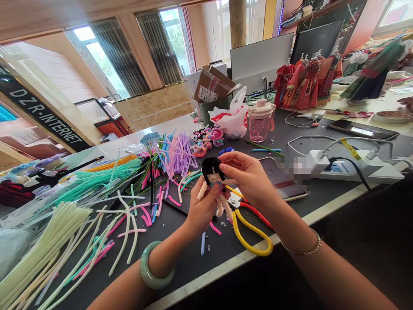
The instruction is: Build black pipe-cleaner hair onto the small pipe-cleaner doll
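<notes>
The left hand (201, 207) and right hand (245, 176) grip a pipe-cleaner doll (211, 181) above the surface (180, 262), near scissors (235, 228). Farther off stand a pink lidded bottle (260, 121), a white plastic bag (230, 118), and a cardboard box (214, 84) propped in a green bin (214, 107).

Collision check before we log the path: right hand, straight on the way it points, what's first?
The right hand meets the pipe-cleaner doll first, at its black hair; the fingertips already seem to touch it.

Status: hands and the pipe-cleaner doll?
Left hand and right hand both gripping the pipe-cleaner doll, black hair up. Yellow-handled scissors lying just below, not touching it.
</notes>
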Action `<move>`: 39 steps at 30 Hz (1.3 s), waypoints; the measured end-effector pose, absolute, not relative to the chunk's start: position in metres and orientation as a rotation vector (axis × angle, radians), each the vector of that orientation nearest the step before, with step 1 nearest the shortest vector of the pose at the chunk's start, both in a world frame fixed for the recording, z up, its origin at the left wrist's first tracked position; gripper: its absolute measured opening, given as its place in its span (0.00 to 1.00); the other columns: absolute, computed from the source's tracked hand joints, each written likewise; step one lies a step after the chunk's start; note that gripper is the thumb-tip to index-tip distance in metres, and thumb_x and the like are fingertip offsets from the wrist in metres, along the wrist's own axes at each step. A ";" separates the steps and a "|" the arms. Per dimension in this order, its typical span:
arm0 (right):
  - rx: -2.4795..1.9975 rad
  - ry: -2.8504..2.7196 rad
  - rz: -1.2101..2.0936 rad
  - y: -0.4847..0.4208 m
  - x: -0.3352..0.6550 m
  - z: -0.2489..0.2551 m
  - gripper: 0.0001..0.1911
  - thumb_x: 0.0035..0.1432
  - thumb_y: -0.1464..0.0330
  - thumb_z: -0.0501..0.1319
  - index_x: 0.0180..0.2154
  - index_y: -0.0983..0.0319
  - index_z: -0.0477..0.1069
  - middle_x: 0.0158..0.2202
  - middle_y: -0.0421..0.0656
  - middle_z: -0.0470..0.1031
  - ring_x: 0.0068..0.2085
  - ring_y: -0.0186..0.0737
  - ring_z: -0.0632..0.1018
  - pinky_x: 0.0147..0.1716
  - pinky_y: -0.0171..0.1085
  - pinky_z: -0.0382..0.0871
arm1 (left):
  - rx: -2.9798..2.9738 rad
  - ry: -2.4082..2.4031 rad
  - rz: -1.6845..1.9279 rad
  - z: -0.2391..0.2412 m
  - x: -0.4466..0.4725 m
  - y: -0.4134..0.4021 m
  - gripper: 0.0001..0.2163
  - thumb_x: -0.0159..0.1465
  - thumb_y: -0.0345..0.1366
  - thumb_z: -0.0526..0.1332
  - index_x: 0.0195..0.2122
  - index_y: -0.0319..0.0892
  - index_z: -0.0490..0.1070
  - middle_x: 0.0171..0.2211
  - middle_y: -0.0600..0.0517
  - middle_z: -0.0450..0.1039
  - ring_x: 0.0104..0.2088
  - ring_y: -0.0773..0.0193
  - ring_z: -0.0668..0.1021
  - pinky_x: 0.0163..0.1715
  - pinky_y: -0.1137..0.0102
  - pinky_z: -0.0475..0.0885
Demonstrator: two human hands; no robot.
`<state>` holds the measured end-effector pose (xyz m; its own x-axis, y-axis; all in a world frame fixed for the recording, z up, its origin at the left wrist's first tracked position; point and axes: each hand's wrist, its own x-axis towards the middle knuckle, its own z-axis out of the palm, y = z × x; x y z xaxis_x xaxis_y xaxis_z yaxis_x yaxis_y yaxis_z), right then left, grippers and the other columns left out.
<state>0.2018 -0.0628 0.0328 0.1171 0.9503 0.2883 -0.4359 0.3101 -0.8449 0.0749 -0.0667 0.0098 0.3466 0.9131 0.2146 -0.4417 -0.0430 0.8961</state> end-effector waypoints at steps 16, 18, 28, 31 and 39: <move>-0.752 -0.882 1.093 -0.066 0.198 0.026 0.12 0.43 0.64 0.68 0.32 0.59 0.71 0.29 0.37 0.72 0.29 0.32 0.72 0.25 0.32 0.66 | 1.445 0.596 1.068 0.013 0.062 -0.057 0.23 0.53 0.54 0.67 0.41 0.40 0.74 0.35 0.47 0.76 0.38 0.55 0.78 0.35 0.65 0.73; -0.772 -0.922 1.047 -0.067 0.201 0.026 0.11 0.44 0.65 0.68 0.32 0.59 0.73 0.30 0.38 0.73 0.30 0.33 0.73 0.26 0.32 0.67 | 1.335 0.514 0.969 0.020 0.059 -0.053 0.28 0.51 0.61 0.63 0.38 0.39 0.75 0.35 0.45 0.77 0.40 0.51 0.78 0.35 0.63 0.74; -0.769 -0.995 1.104 -0.075 0.203 0.024 0.08 0.43 0.66 0.68 0.29 0.60 0.75 0.28 0.38 0.73 0.29 0.32 0.71 0.28 0.32 0.67 | 1.181 0.622 0.969 0.026 0.062 -0.051 0.20 0.50 0.53 0.70 0.31 0.40 0.73 0.20 0.56 0.70 0.24 0.68 0.74 0.27 0.72 0.71; -0.763 -0.983 1.126 -0.076 0.203 0.026 0.09 0.44 0.64 0.69 0.28 0.60 0.74 0.27 0.38 0.72 0.29 0.32 0.71 0.27 0.32 0.66 | 1.227 0.628 0.967 0.026 0.063 -0.052 0.22 0.50 0.54 0.70 0.34 0.40 0.74 0.23 0.54 0.72 0.28 0.63 0.76 0.29 0.70 0.72; -0.739 -0.983 1.118 -0.073 0.200 0.020 0.12 0.42 0.63 0.71 0.29 0.60 0.73 0.29 0.38 0.71 0.30 0.33 0.72 0.28 0.32 0.66 | 1.216 0.654 0.998 0.026 0.065 -0.054 0.24 0.47 0.52 0.72 0.37 0.40 0.75 0.29 0.51 0.76 0.33 0.61 0.78 0.30 0.70 0.72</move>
